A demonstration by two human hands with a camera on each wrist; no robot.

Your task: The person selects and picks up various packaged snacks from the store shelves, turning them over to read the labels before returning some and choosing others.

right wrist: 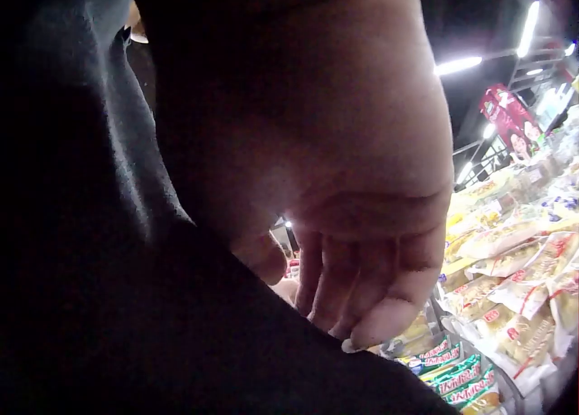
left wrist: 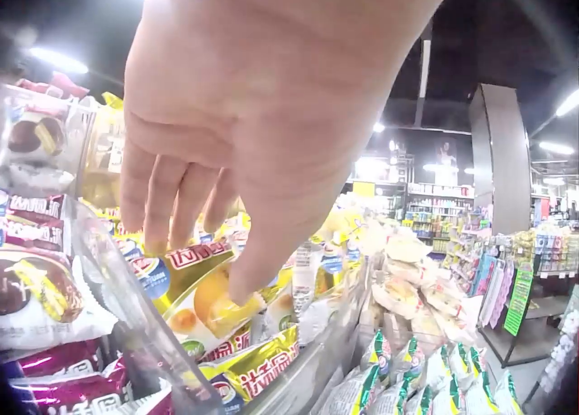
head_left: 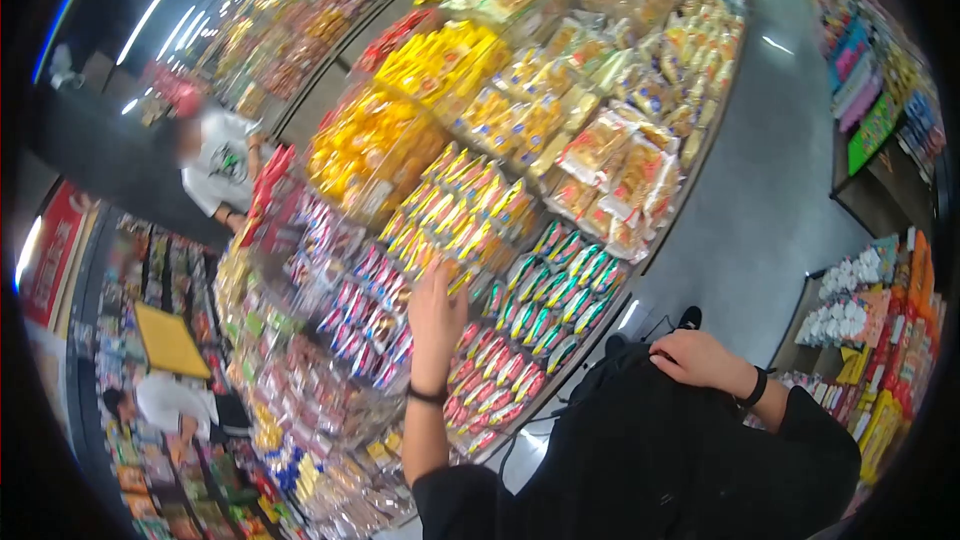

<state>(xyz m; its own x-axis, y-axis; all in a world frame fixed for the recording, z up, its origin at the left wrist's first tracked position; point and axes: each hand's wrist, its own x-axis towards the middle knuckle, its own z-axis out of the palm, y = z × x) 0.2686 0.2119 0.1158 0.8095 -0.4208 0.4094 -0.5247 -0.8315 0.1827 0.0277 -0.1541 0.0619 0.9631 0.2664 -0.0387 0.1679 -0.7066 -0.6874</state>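
Observation:
My left hand (head_left: 437,325) reaches over the sweets display, into a bin of yellow-wrapped pies (head_left: 465,215). Seen from the left wrist, the fingers of this hand (left wrist: 244,117) point down, with the thumb tip right at a gold pie packet (left wrist: 213,302) printed with a round yellow pie. Purple-wrapped pies (left wrist: 77,388) lie in the bin beside it, behind a clear divider (left wrist: 136,315). My right hand (head_left: 705,358) is at the front of my black clothing (head_left: 680,450), its fingers hanging loosely curled (right wrist: 362,279) with nothing seen in them.
Green-wrapped packets (head_left: 560,290) and pink-wrapped packets (head_left: 495,380) fill neighbouring bins. Bagged bread (head_left: 620,170) lies farther along the display. Grey floor (head_left: 760,140) runs along its right side, past another shelf (head_left: 860,340). A person in a white shirt (head_left: 215,165) stands across the display.

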